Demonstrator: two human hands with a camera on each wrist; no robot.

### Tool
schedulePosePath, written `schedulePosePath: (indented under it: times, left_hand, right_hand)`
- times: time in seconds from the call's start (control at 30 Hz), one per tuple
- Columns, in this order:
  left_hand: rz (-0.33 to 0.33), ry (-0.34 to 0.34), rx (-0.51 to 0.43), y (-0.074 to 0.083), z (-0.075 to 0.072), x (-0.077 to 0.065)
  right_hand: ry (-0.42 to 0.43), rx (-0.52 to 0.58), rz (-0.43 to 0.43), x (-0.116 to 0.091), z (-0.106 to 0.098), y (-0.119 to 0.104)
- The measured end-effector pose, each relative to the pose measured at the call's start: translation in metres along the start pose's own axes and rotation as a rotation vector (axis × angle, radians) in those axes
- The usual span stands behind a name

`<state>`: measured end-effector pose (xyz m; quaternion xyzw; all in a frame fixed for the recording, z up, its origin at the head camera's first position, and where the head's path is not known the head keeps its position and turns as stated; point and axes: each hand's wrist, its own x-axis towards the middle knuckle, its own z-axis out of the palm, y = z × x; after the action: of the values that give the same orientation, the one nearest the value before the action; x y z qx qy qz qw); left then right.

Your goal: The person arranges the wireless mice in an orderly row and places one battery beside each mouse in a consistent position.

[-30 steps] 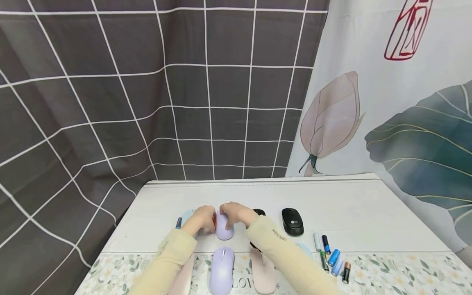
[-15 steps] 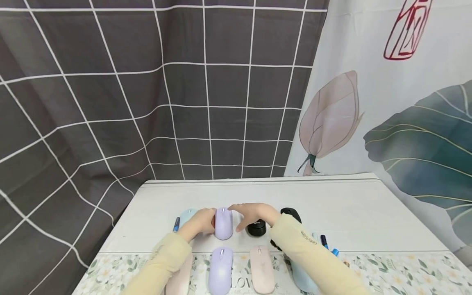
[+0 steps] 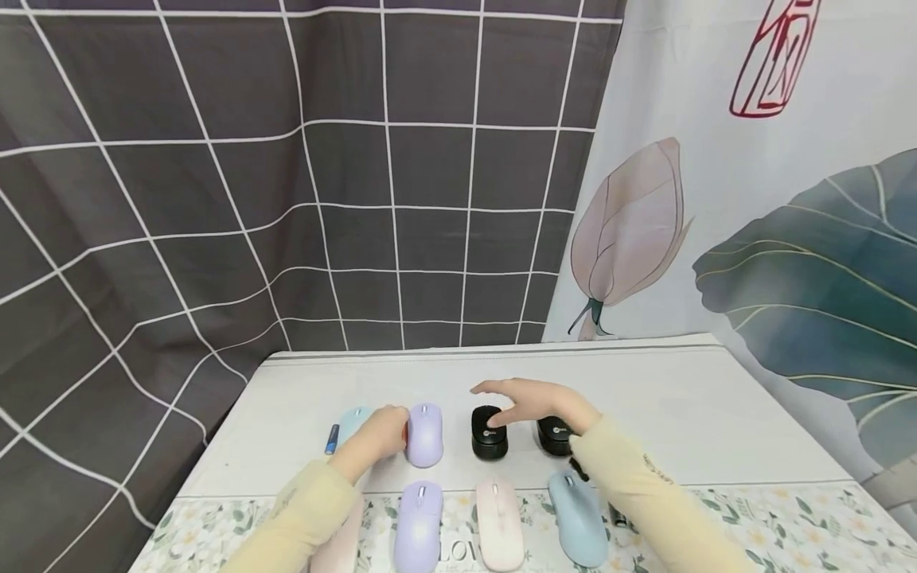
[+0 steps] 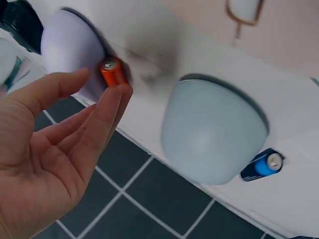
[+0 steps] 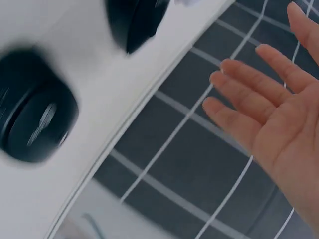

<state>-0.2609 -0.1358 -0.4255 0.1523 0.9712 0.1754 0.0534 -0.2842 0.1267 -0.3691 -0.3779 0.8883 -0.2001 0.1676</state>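
Note:
My left hand [image 3: 387, 432] is beside the back purple mouse [image 3: 426, 436], on its left side. In the left wrist view an orange battery [image 4: 113, 71] lies against the purple mouse, at the tips of my nearly straight fingers; the thumb stands apart from it. To the left of this hand are a light blue mouse [image 4: 212, 132] and a blue battery [image 4: 263, 165]. My right hand [image 3: 533, 400] is spread in the air above and between two black mice, the left one [image 3: 489, 434] and the right one [image 3: 555, 436], holding nothing.
A front row holds a pink mouse [image 3: 342, 541], partly behind the left sleeve, a purple mouse [image 3: 419, 525], a cream-pink mouse [image 3: 499, 525] and a blue mouse [image 3: 578, 521]. The right sleeve hides most of the batteries. A grid-patterned curtain [image 3: 344, 199] hangs behind the table.
My right hand has left the back purple mouse and moved right, fingers spread, toward the black mice. My left hand stays beside the purple mouse. The head view has shifted slightly.

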Motion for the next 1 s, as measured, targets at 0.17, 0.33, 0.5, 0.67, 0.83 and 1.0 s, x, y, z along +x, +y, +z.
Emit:
schedulePosePath:
  times: [0.17, 0.33, 0.5, 0.67, 0.83, 1.0]
  left_hand:
    - [0.108, 0.093, 0.072, 0.018, -0.002, -0.006]
    - [0.243, 0.102, 0.165, 0.047, -0.004, -0.004]
    - [0.491, -0.007, 0.142, 0.080, 0.003, 0.000]
    - [0.669, 0.017, 0.183, 0.111, 0.011, -0.005]
    - [0.716, 0.061, 0.243, 0.136, 0.023, -0.014]
    - [0.816, 0.109, 0.381, 0.157, 0.034, -0.012]
  right_hand:
    - [0.138, -0.006, -0.096, -0.031, -0.015, 0.027]
    - [0.239, 0.032, -0.075, -0.058, -0.025, 0.047]
    - [0.296, 0.049, -0.039, -0.077, -0.022, 0.067]
    - [0.344, 0.048, -0.021, -0.096, -0.013, 0.083]
    - [0.397, 0.068, 0.025, -0.115, -0.006, 0.094]
    - [0.446, 0.041, 0.076, -0.136, -0.004, 0.105]
